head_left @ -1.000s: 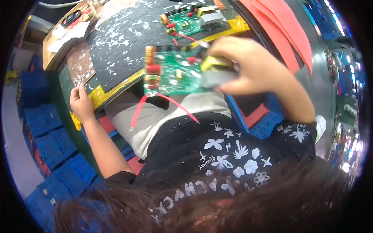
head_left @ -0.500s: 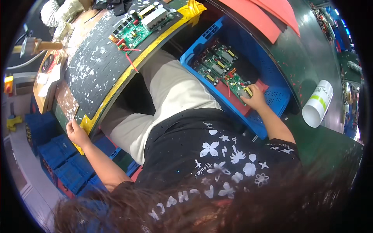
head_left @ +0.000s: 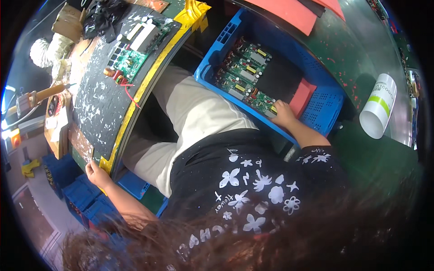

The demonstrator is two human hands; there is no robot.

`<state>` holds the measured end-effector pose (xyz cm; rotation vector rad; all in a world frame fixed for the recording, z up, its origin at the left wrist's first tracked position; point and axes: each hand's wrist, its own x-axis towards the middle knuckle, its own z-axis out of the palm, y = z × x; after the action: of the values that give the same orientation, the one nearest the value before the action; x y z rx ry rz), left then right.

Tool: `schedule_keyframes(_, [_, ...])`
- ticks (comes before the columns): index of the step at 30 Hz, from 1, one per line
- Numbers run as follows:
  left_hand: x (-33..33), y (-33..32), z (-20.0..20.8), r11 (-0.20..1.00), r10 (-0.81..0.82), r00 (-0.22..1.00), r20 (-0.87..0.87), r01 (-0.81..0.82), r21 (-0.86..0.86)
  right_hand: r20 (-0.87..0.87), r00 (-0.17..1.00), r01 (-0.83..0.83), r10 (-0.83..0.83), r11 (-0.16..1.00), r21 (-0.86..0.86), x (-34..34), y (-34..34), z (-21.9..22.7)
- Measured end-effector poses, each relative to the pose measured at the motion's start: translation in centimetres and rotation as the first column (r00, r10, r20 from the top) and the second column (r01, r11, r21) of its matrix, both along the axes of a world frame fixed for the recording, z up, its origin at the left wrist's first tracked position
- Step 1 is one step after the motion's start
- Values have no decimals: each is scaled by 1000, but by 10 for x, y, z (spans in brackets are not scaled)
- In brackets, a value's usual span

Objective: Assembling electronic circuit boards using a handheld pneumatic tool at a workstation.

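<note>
head view: looking down past dark hair and a black flower-print shirt at a seated person working between a bench and a crate.
left hand [head_left: 97,172]: nearest the viewer, low on the left; fingers curled over the near edge of the bench [head_left: 101,108] at its yellow-taped rim, holding nothing else.
right hand [head_left: 283,113]: stretched out to the right, resting palm down, fingers bent, on the nearest green circuit board [head_left: 261,102] in the blue crate [head_left: 325,106]; whether it grips the board or only presses on it i cannot tell.
boards in crate [head_left: 244,74]: several green boards lie side by side along the crate's left half; a red foam pad [head_left: 302,97] sits just beside the hand, and the rest of the crate floor is dark.
board on bench [head_left: 131,56]: one more green board with red wires lies farther off on the speckled black mat, untouched.
progress: judging by this, a row of boards is already laid in the crate, one is being set or picked there, and the one on the bench remains.
farther off: a white cup [head_left: 379,106] lies on its side on the green surface; a soldering iron [head_left: 43,95] rests at the far left.
hard to make out: the right fingertips are hidden, and hair blocks the lower frame.
</note>
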<state>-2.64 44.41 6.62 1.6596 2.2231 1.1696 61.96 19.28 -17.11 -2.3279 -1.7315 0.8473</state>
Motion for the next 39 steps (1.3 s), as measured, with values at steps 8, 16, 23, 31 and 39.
schedule_keyframes(8, [7,-1,7,1000,0,999,-38,0,1,-8,999,-41,41,997,-65,-3,4,4])
schedule_keyframes(16, [9,1,4,1000,-7,999,-34,8,25,-61,993,-105,101,992,-66,2,2,-5])
schedule_keyframes(23, [7,-6,1,1000,-10,999,43,9,21,24,979,-178,202,908,-378,-1,68,61])
schedule_keyframes(31, [22,-8,5,999,-4,987,161,-4,48,94,840,-419,535,527,739,-95,251,272])
schedule_keyframes(39, [32,-7,18,999,-2,980,200,-5,32,331,591,-806,735,530,263,-158,386,365])
